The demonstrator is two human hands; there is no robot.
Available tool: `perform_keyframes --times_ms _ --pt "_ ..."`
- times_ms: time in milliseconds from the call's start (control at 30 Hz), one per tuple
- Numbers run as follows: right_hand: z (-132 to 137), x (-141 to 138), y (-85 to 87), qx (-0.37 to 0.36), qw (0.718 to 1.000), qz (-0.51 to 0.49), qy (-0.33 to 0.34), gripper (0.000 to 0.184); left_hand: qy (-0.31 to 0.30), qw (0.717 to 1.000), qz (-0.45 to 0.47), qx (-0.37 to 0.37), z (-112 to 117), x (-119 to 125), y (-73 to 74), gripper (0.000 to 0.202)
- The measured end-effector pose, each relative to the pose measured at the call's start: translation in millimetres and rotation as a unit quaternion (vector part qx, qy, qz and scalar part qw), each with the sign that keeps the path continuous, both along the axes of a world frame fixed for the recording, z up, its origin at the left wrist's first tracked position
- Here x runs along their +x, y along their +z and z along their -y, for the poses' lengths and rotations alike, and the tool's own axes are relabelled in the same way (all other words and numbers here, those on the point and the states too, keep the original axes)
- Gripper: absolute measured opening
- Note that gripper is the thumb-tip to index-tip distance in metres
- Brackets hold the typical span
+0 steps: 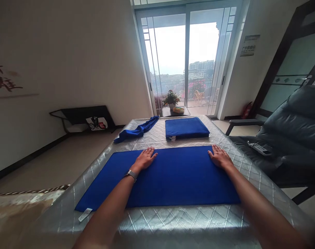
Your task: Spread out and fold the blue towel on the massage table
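Observation:
A blue towel [178,180] lies flat as a wide rectangle across the table, with a white tag [85,214] sticking out at its near left corner. My left hand [145,158] rests palm down by its far edge, fingers stretched out, with a banded watch on the wrist. On the far right corner of the cloth lies my right hand [220,157], also flat with its fingers extended. Beyond them sits a stack of folded blue towels [187,127]. To its left is a crumpled, twisted blue cloth [138,132]. Neither hand grips anything.
The table has a silvery quilted cover [178,219]. A dark armchair [294,128] stands close on the right with a remote-like device on its seat. A potted plant [172,99] stands on a small table before the glass door. A black frame [84,117] leans at left.

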State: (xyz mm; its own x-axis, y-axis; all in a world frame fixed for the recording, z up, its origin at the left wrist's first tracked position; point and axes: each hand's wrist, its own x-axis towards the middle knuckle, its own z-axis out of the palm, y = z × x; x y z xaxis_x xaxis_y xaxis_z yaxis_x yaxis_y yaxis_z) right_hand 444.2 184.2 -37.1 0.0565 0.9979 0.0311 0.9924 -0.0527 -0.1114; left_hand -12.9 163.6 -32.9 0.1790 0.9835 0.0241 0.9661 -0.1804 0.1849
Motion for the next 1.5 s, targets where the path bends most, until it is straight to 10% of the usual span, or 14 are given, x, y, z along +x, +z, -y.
perform_keyframes --times_ms 433,1500 --pt "0 3 1.8 -0.019 1.000 0.014 -0.001 0.077 0.181 0.983 -0.036 0.007 25 -185 -5.3 0.076" --pt "1 2 6.5 -0.016 1.000 0.013 -0.009 0.075 0.191 0.980 -0.053 0.021 31 -179 -5.0 0.074"
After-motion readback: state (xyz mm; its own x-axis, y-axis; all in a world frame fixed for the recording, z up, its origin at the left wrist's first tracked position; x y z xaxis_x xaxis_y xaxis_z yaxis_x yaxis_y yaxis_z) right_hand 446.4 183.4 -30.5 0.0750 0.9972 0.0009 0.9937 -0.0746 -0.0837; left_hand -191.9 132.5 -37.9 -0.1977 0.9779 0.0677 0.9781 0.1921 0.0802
